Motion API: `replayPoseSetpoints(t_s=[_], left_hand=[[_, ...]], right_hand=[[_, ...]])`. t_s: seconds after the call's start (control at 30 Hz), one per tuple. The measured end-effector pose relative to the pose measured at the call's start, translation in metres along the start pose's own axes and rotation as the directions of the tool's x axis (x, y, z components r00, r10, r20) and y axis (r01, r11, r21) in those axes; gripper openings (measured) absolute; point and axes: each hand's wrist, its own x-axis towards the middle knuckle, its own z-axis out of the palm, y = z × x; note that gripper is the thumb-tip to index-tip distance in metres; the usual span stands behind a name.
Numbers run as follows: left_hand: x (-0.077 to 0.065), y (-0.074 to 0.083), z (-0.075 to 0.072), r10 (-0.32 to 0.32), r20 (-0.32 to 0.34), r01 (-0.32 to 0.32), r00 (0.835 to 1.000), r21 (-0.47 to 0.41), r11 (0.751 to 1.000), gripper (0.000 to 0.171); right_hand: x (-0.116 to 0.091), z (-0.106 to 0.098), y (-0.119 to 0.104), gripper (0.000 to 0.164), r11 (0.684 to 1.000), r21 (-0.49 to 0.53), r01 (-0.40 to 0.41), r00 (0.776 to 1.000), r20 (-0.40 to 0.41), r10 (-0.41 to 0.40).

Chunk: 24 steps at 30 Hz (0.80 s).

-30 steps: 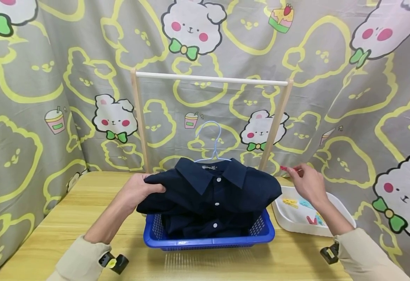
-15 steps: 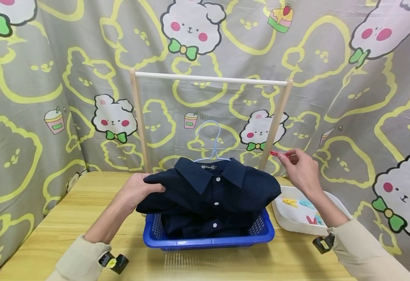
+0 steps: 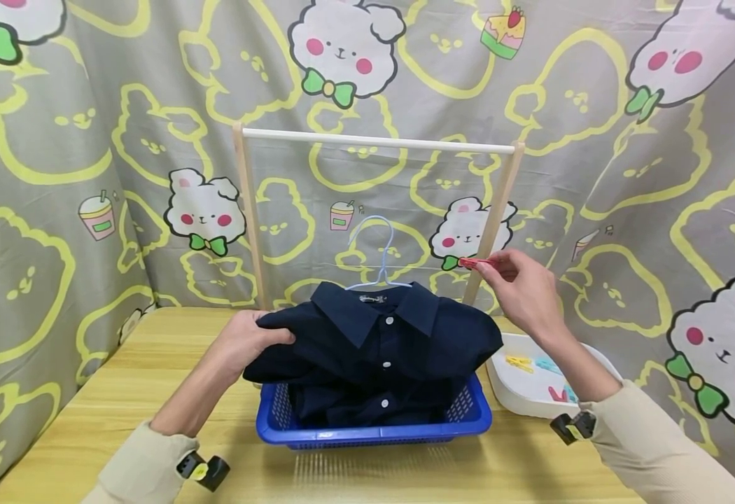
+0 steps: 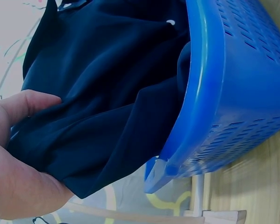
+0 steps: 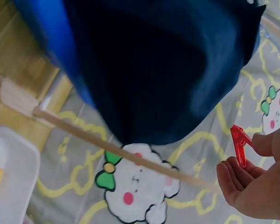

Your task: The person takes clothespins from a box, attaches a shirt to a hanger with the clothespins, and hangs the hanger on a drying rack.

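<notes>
A dark navy button-up shirt (image 3: 355, 350) hangs over a light blue wire hanger (image 3: 382, 269), its lower part bunched inside a blue plastic basket (image 3: 374, 435). My left hand (image 3: 244, 343) grips the shirt's shoulder on the left side, thumb on top of the cloth, as the left wrist view also shows. My right hand (image 3: 525, 290) pinches a red clothespin (image 3: 476, 264) between thumb and fingers, above and to the right of the shirt's collar. In the right wrist view the red clothespin (image 5: 240, 144) is apart from the cloth.
Behind the basket stands a wooden rack with a white rail (image 3: 374, 141) across its top. A white tray (image 3: 506, 402) with several yellow, blue and red clothespins sits at the right on the wooden table (image 3: 153, 371). A patterned curtain (image 3: 355, 175) encloses the back and sides.
My right hand has moved up and to the left with the red clothespin, from over the tray to near the rack's right post. The left hand stays on the shirt.
</notes>
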Motion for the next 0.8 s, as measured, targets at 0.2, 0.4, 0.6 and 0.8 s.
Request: replayPoseSetpoints(t_s=[0.2, 0.4, 0.6, 0.8], left_hand=[[0.000, 0.000, 0.001, -0.003, -0.002, 0.003, 1.000, -0.004, 1.000, 0.032], [0.000, 0.001, 0.001, 0.006, -0.015, -0.006, 1.000, -0.003, 1.000, 0.030], [-0.001, 0.002, 0.002, 0.010, -0.022, -0.009, 1.000, 0.011, 1.000, 0.031], [-0.002, 0.003, 0.002, 0.015, -0.020, -0.015, 1.000, 0.013, 1.000, 0.033]], right_hand=[[0.001, 0.000, -0.020, 0.031, 0.998, 0.039, 0.046, 0.999, 0.018, -0.047], [0.001, 0.002, -0.040, 0.029, 0.994, 0.081, 0.076, 0.996, 0.043, -0.080], [0.001, 0.005, -0.057, 0.028, 0.988, 0.122, 0.091, 0.992, 0.080, -0.101], [0.001, 0.005, -0.073, 0.026, 0.983, 0.155, 0.096, 0.989, 0.101, -0.112]])
